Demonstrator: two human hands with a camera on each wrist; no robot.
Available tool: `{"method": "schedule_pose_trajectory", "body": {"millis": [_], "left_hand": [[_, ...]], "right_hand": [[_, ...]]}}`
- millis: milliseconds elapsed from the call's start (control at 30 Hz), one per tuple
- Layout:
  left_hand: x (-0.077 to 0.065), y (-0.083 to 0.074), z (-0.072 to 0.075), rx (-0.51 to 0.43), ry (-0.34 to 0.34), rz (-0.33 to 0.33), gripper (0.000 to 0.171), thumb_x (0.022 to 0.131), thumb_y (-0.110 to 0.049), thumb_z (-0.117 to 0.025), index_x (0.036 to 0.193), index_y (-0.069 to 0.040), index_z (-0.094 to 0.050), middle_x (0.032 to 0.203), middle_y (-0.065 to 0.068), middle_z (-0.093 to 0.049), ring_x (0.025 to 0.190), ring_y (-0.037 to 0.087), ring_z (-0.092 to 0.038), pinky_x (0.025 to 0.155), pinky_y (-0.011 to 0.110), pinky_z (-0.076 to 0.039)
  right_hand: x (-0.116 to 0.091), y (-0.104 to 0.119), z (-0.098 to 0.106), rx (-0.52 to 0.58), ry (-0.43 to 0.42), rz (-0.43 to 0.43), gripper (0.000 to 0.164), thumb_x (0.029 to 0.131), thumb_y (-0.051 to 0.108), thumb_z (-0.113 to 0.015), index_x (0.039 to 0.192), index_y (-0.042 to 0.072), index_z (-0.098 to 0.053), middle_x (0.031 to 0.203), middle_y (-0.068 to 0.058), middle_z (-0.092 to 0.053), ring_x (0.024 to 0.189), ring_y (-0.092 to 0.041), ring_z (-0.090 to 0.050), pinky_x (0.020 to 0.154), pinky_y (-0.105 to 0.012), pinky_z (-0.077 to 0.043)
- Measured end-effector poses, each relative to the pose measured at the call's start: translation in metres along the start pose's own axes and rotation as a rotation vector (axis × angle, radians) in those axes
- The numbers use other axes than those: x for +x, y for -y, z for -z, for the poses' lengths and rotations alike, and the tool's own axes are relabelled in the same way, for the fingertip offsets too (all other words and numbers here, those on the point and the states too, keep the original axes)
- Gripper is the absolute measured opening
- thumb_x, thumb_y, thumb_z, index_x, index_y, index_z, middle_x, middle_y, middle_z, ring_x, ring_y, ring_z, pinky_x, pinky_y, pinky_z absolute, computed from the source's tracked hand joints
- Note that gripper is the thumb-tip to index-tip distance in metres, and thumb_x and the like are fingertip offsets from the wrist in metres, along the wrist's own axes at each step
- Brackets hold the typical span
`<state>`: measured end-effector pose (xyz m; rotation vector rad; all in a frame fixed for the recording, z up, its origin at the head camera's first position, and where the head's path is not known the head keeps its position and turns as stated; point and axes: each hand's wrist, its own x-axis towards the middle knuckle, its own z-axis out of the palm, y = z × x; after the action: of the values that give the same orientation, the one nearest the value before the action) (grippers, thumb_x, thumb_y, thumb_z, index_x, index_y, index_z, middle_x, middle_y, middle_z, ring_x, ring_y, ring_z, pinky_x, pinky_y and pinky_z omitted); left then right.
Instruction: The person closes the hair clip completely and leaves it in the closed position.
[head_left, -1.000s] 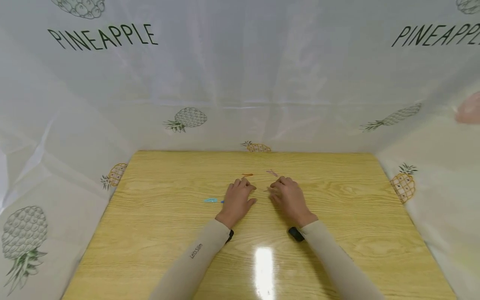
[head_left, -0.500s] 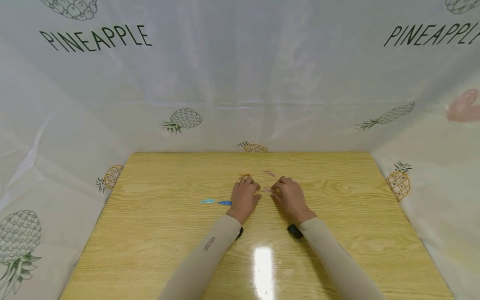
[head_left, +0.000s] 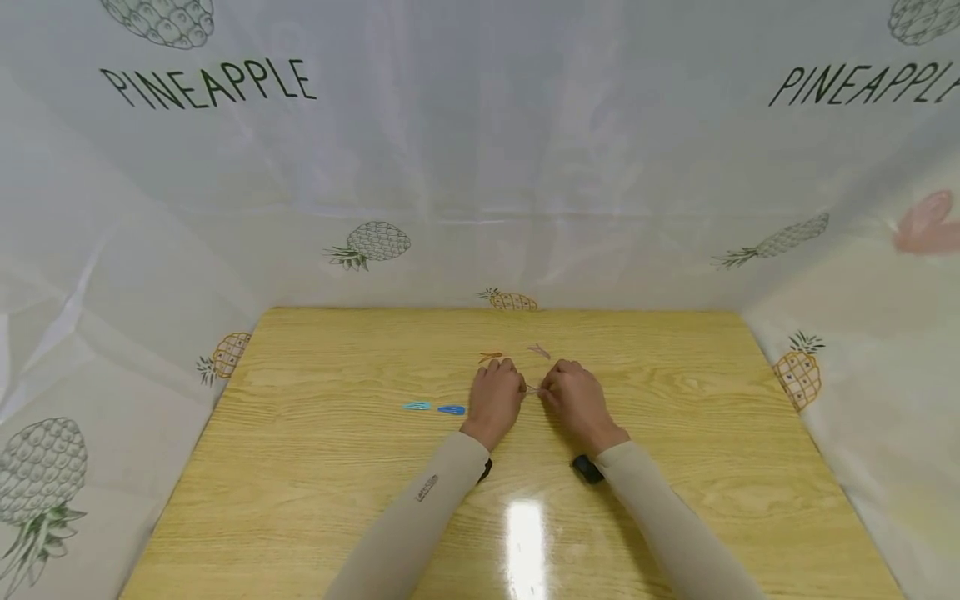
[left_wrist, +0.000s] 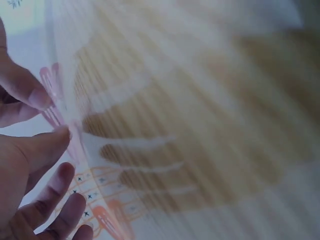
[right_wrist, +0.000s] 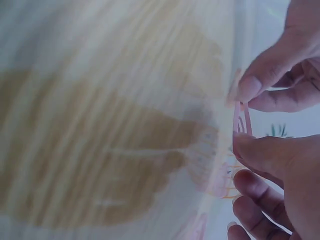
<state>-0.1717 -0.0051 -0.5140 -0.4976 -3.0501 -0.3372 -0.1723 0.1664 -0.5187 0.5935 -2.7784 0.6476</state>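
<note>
A pink snap hair clip (head_left: 532,389) spans the gap between both hands just above the table. My left hand (head_left: 497,402) pinches one end of it, my right hand (head_left: 577,402) the other. Close up in the left wrist view, the left hand (left_wrist: 32,165) has its thumb over the clip (left_wrist: 52,116). In the right wrist view, the clip's two prongs (right_wrist: 241,117) stand slightly apart between the fingertips. Beyond the hands lie an orange hair clip (head_left: 491,357) and another pink hair clip (head_left: 539,351). Fingers cover both ends of the held clip.
Left of the left hand, a light blue hair clip (head_left: 417,406) and a dark blue hair clip (head_left: 452,410) lie in a row on the wooden table (head_left: 315,483). A white pineapple-print curtain (head_left: 480,167) encloses the table's back and sides.
My left hand has moved right towards the right hand and now pinches the free end of the pink hair clip. The dark blue hair clip has come into full sight.
</note>
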Motion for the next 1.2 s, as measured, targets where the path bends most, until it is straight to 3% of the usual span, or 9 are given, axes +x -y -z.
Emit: {"method": "schedule_pose_trajectory", "body": {"millis": [400, 633, 767, 1000, 1200], "left_hand": [[-0.021, 0.006, 0.009, -0.071, -0.131, -0.05, 0.01, 0.098, -0.029, -0.078, 0.098, -0.021, -0.084, 0.107, -0.006, -0.067, 0.104, 0.017, -0.06, 0.094, 0.035, -0.051], [-0.033, 0.013, 0.021, -0.129, -0.227, -0.064, 0.007, 0.096, -0.028, -0.08, 0.096, -0.021, -0.083, 0.105, -0.006, -0.066, 0.099, 0.018, -0.059, 0.091, 0.036, -0.05], [-0.037, 0.02, 0.025, -0.131, -0.248, -0.063, 0.011, 0.097, -0.031, -0.079, 0.102, -0.022, -0.081, 0.107, -0.006, -0.065, 0.095, 0.017, -0.058, 0.09, 0.036, -0.05], [-0.044, 0.029, 0.033, -0.131, -0.269, -0.1, 0.022, 0.096, -0.028, -0.08, 0.116, -0.019, -0.082, 0.11, -0.003, -0.064, 0.095, 0.019, -0.056, 0.088, 0.038, -0.049], [-0.049, 0.034, 0.038, -0.092, -0.281, -0.15, 0.018, 0.096, -0.027, -0.08, 0.112, -0.022, -0.084, 0.111, -0.003, -0.064, 0.097, 0.019, -0.056, 0.089, 0.039, -0.049]], "right_hand": [[-0.008, 0.016, 0.015, -0.01, -0.025, 0.043, 0.009, 0.085, 0.007, -0.09, 0.086, 0.007, -0.081, 0.093, -0.006, -0.069, 0.084, -0.027, -0.065, 0.077, -0.042, -0.059], [-0.008, 0.026, 0.02, 0.014, -0.046, 0.113, 0.012, 0.084, 0.006, -0.09, 0.091, 0.005, -0.081, 0.094, -0.006, -0.07, 0.085, -0.026, -0.067, 0.086, -0.048, -0.059], [-0.008, 0.032, 0.023, 0.03, -0.041, 0.141, 0.012, 0.084, 0.006, -0.09, 0.091, 0.005, -0.081, 0.094, -0.005, -0.069, 0.085, -0.025, -0.068, 0.094, -0.051, -0.057], [-0.007, 0.042, 0.026, 0.013, -0.043, 0.23, 0.013, 0.083, 0.004, -0.09, 0.09, 0.008, -0.08, 0.093, -0.002, -0.067, 0.082, -0.02, -0.066, 0.076, -0.038, -0.06], [-0.005, 0.047, 0.03, 0.0, -0.053, 0.276, 0.013, 0.083, 0.005, -0.091, 0.09, 0.009, -0.081, 0.091, -0.001, -0.066, 0.082, -0.019, -0.064, 0.078, -0.038, -0.059]]}}
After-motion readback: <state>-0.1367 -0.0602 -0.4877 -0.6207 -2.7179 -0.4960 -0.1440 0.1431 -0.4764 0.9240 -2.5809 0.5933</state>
